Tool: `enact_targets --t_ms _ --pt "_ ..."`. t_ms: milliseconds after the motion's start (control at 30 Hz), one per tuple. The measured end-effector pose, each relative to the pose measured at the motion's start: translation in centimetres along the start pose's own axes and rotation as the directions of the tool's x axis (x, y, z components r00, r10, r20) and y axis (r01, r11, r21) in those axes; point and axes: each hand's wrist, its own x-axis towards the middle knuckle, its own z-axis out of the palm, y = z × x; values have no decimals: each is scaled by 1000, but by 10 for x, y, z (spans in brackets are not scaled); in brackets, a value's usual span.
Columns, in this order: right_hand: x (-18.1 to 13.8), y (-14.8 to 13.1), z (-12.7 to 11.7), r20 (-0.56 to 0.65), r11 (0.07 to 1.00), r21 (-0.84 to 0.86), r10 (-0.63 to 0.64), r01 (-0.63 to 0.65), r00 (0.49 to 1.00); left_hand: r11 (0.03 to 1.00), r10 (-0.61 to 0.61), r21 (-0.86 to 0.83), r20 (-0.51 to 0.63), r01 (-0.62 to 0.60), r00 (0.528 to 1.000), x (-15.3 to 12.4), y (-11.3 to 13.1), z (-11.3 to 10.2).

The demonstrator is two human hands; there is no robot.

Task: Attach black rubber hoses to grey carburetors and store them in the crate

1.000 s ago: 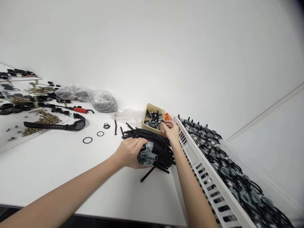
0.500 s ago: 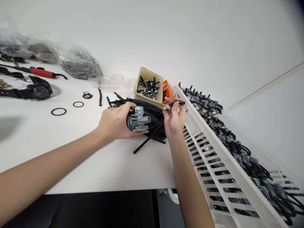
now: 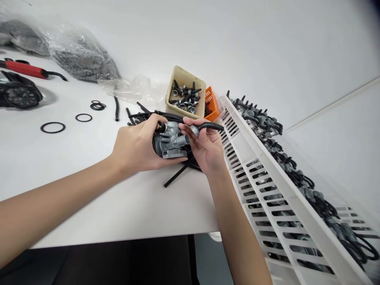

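My left hand (image 3: 135,144) is wrapped round a grey metal carburetor (image 3: 170,141), whose round outlet stub points right. Close to that stub, my right hand (image 3: 206,148) pinches a metal cap with a black rubber boot (image 3: 204,127); its silver threaded end faces the carburetor, apart from it. Beneath and behind the hands lies a bundle of black rubber hoses (image 3: 178,173), partly hidden. Similar capped pieces fill a cream tub (image 3: 174,103) just beyond the hands.
On the right stands a slatted white crate (image 3: 252,148) full of carburetors. An orange basket (image 3: 214,113) sits beside the tub. Leftward lie black rubber rings (image 3: 52,127), a watch (image 3: 20,93), a red-handled tool (image 3: 25,69) and plastic bags (image 3: 80,55) of dark parts.
My right hand has moved left with the capped piece, bringing its metal end nearer the carburetor. My left hand still holds the carburetor. The camera view has shifted slightly.
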Motion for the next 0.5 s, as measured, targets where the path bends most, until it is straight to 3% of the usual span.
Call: enact_targets --t_ms 500 --pt "-3 5 6 38 991 -126 -28 33 999 998 -50 -50 -21 49 999 1 1 0"
